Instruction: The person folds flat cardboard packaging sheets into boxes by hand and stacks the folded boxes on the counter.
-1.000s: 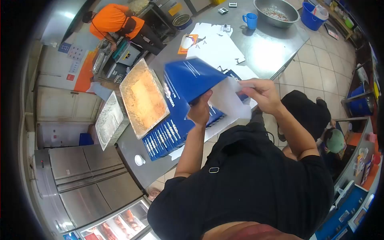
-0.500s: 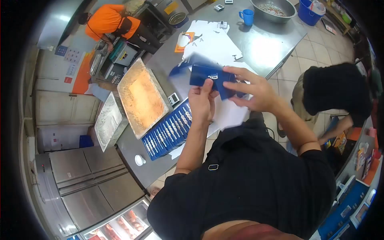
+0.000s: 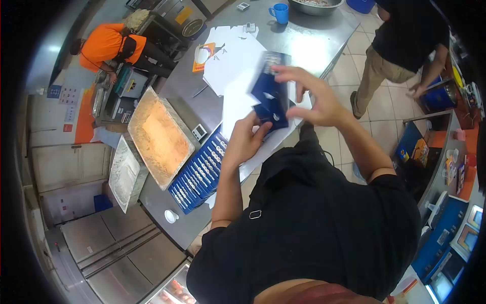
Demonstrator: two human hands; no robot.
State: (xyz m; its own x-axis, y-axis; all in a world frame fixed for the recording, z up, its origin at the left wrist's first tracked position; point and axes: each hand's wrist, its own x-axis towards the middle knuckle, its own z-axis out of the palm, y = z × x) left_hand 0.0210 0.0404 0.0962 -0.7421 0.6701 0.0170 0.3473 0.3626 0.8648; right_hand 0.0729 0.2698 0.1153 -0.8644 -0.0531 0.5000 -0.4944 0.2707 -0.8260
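A dark blue printed carton [image 3: 271,93], partly unfolded and smeared by motion, is held up over white sheets on the steel table. My left hand [image 3: 246,140] grips its lower end, thumb on the front. On the carton's right side, my right hand [image 3: 316,99] has thumb and fingers spread apart; its fingertips overlap the carton's edge, and whether they press on it is unclear. Left of my left forearm stand rows of blue cartons [image 3: 200,175], packed tightly together with small round white marks showing.
Two metal trays, one with orange-brown crumbs [image 3: 162,139] and one whitish [image 3: 124,172], sit along the table's left side. A small timer [image 3: 199,132], white cup [image 3: 171,216], blue mug [image 3: 279,13] and steel bowl [image 3: 314,6] are near. Two people work nearby.
The carton has turned more upright and opened out. My right hand's fingers have spread from their hold on it. The person in black at right has moved farther up the view.
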